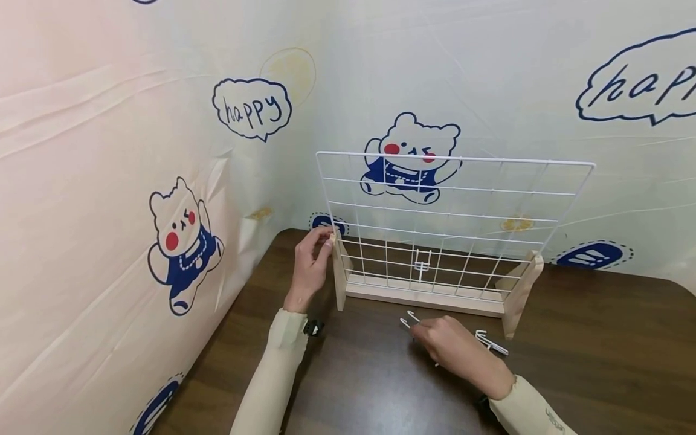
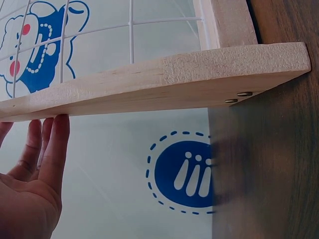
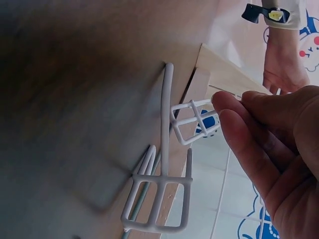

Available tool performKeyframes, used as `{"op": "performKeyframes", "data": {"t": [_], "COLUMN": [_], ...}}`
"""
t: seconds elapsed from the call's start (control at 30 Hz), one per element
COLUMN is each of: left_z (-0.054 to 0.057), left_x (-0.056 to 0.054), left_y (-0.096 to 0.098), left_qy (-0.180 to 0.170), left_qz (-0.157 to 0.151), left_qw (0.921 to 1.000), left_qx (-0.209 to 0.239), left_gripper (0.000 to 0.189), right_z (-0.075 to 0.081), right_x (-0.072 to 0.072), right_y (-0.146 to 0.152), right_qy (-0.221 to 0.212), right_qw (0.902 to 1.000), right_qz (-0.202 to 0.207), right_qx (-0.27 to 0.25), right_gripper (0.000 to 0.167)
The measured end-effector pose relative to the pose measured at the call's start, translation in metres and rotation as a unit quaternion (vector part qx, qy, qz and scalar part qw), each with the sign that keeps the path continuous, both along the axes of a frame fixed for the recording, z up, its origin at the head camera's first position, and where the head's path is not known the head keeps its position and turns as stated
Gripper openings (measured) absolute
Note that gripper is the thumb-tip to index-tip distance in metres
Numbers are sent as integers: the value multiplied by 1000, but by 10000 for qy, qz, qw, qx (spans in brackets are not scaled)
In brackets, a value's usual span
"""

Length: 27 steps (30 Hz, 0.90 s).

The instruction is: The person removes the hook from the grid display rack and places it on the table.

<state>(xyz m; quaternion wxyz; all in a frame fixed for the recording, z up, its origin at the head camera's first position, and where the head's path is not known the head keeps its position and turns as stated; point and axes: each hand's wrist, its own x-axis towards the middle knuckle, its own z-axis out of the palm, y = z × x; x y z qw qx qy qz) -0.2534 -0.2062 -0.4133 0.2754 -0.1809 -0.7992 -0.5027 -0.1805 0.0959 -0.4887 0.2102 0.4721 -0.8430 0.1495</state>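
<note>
The fingertips of my left hand point(image 1: 309, 269) touch the outer side of the left wooden post point(image 1: 338, 278) of a white wire grid rack; in the left wrist view its fingers point(image 2: 55, 154) reach up to the post's face. Low over the table, my right hand point(image 1: 454, 345) pinches a white wire hook point(image 3: 194, 119) between thumb and fingers, its two bent prongs pointing toward the rack in the head view. A second white hook point(image 1: 492, 344) lies on the table just right of that hand. Another hook point(image 1: 421, 266) hangs on the lower middle of the grid point(image 1: 457, 187).
The rack's wooden base bar point(image 1: 424, 296) and right post point(image 1: 524, 293) stand on a dark wood table point(image 1: 359, 374). Printed fabric point(image 1: 261, 175) with bears and lettering rises at the left and behind the rack.
</note>
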Motion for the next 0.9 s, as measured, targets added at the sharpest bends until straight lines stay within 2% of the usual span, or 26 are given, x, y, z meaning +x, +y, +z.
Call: {"op": "performKeyframes", "data": {"t": [0.47, 0.9], "left_z": [3, 2], "left_x": [2, 0], "left_y": [0, 0], "left_qy": [-120, 75], "left_qz": [5, -21], "left_qw": [9999, 10000], "left_qx": [-32, 30], "left_gripper": [24, 24], "right_z": [-2, -5], "right_x": [-1, 1], "right_y": [-4, -6], "right_qy": [-195, -213], "right_qw": [9997, 9997], "right_qz": [-19, 52], "right_qx": [147, 141], "right_gripper": [32, 31]}}
